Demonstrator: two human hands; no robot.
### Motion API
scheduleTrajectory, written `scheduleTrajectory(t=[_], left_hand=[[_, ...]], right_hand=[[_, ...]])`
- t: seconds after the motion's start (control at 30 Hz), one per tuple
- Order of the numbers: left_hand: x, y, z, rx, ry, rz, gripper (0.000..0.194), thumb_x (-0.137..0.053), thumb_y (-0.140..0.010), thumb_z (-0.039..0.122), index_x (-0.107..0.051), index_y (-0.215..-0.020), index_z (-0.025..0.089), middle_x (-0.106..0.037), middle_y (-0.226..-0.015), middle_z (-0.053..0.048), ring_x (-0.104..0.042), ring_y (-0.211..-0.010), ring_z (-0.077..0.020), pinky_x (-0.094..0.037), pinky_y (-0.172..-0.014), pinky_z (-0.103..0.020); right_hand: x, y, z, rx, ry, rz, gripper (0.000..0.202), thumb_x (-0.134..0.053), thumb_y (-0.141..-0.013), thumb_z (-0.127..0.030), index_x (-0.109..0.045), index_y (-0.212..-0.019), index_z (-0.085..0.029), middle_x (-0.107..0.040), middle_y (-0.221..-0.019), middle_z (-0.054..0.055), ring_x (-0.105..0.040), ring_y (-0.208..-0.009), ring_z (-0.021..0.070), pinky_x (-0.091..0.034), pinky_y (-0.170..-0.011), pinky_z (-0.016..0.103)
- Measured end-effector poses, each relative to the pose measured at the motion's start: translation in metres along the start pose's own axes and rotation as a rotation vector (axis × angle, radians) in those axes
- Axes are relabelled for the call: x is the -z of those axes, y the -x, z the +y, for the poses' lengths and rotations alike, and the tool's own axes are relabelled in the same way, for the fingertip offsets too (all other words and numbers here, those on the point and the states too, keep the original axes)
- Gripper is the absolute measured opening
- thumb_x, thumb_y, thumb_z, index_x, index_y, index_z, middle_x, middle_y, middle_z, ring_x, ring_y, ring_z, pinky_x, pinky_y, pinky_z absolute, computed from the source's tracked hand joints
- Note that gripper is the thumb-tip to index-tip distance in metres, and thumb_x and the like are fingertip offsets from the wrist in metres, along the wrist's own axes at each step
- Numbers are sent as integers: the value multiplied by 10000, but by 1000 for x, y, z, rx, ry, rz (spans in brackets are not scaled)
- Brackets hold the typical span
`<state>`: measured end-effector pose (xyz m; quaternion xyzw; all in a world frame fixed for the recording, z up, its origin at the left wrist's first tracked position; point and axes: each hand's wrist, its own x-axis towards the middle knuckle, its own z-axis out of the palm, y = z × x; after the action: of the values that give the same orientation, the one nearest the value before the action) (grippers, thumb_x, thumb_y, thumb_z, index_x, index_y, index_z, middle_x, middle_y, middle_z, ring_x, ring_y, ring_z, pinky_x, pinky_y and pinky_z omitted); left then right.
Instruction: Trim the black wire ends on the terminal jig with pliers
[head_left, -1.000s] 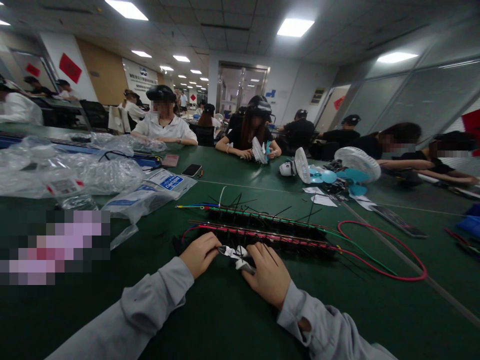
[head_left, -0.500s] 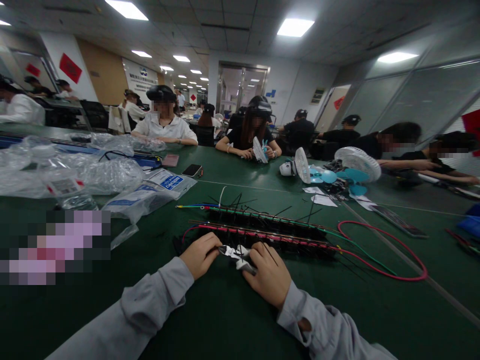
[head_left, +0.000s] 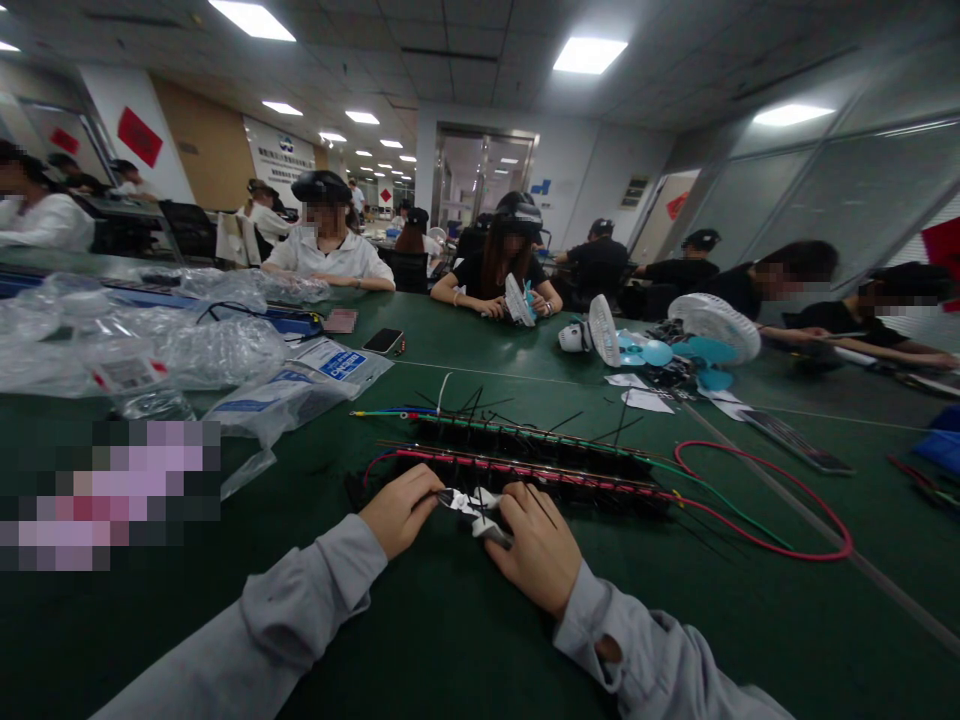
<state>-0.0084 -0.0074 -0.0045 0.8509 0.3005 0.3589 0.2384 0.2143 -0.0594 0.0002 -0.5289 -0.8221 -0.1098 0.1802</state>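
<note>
My right hand (head_left: 538,545) is wrapped round the handles of a pair of cutting pliers (head_left: 487,527), whose jaws point left. Beside the jaw tips, my left hand (head_left: 403,510) is closed in a pinch; what lies between its fingers is too small to make out. Just beyond both hands lie two long black strips bundled with wires, the nearer strip (head_left: 600,492) and the farther strip (head_left: 517,434). Thin black cable tie tails stick out from them. A thick red cable (head_left: 846,520) and a green wire (head_left: 739,512) run off to the right.
Clear plastic bags (head_left: 187,345) and a blue-labelled bag (head_left: 304,375) lie at left, near a phone (head_left: 383,341). Fan parts (head_left: 716,325) and white papers (head_left: 646,401) are at the back right. Several people sit round the green table (head_left: 442,640), one holding a small fan (head_left: 519,300).
Both hands and the pliers stay almost where they were. A person at the far left has shifted, and another person's hand at the right has moved slightly.
</note>
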Motion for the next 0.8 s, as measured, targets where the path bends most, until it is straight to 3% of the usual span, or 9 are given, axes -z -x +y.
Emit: scheduleTrajectory(t=[0.8], left_hand=[[1,0,1,5,11,0,148,-431,-869,114,-574,-875,149,-560,-877,-62,-534,-842,-178,-457,-787,-321]], right_hand=[[-2,1,-2,0,39,35,161,-593,-714,-275,-485,-808,-202,-539,-951,74,-488,-873,215,-367,-836,377]])
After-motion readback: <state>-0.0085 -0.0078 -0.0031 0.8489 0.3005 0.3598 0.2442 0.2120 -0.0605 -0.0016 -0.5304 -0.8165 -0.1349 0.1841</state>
